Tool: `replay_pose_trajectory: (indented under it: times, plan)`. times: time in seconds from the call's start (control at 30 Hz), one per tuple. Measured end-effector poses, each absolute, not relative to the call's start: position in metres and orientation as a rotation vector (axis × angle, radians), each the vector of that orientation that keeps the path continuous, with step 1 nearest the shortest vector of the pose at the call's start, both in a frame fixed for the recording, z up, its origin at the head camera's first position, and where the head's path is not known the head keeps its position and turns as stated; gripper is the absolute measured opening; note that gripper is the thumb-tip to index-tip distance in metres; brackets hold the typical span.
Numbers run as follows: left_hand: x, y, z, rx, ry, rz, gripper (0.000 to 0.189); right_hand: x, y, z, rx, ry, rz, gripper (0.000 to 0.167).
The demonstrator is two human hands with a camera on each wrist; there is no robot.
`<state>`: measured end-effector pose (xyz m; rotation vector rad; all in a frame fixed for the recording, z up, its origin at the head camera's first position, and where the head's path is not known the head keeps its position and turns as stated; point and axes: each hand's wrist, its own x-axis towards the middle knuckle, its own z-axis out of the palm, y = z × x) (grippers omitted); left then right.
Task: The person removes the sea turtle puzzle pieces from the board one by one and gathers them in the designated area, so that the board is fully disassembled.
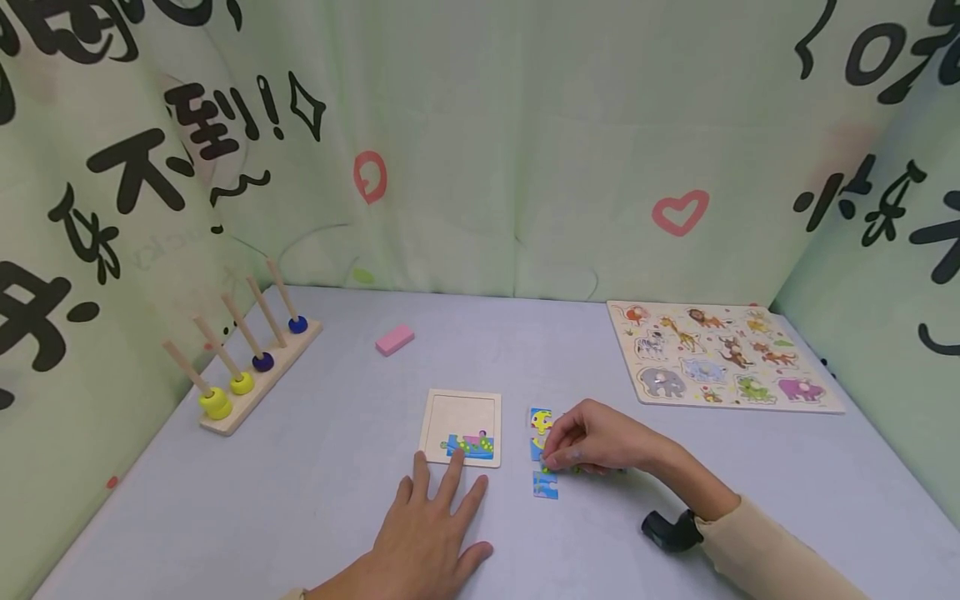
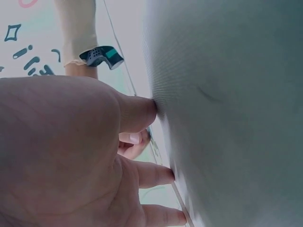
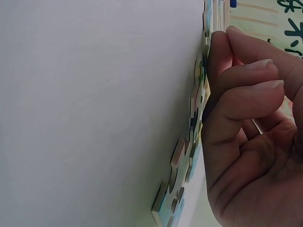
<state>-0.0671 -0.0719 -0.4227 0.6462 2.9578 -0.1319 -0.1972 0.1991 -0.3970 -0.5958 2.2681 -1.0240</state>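
My left hand [image 1: 423, 533] lies with its fingers spread, fingertips at the near edge of a square wooden puzzle tray [image 1: 459, 404]. Joined blue, green and pink pieces [image 1: 472, 446] fill the tray's lower right. To the right, my right hand [image 1: 600, 437] has thumb and index finger pinched together over a small jigsaw piece [image 1: 547, 469], mostly hidden by the fingers. Around it lie a piece with a yellow figure [image 1: 540, 420] and a blue piece [image 1: 546, 486]. In the right wrist view, several loose jigsaw pieces [image 3: 177, 163] lie on the table below the curled fingers.
A wooden peg stand [image 1: 262, 379] with yellow and blue beads stands at the left. A pink block [image 1: 394, 340] lies behind the tray. At the back right is an animal puzzle board [image 1: 727, 358]. A printed curtain [image 1: 465, 167] encloses the table [image 1: 300, 500].
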Motion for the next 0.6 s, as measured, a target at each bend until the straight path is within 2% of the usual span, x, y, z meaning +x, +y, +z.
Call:
replay_pose_trajectory:
  times: [0.6]
  plan:
    - [-0.07,-0.07,-0.422,0.614,2.899,-0.034,0.075,-0.213,0.171,-0.392,-0.664,2.309,-1.027,0.006]
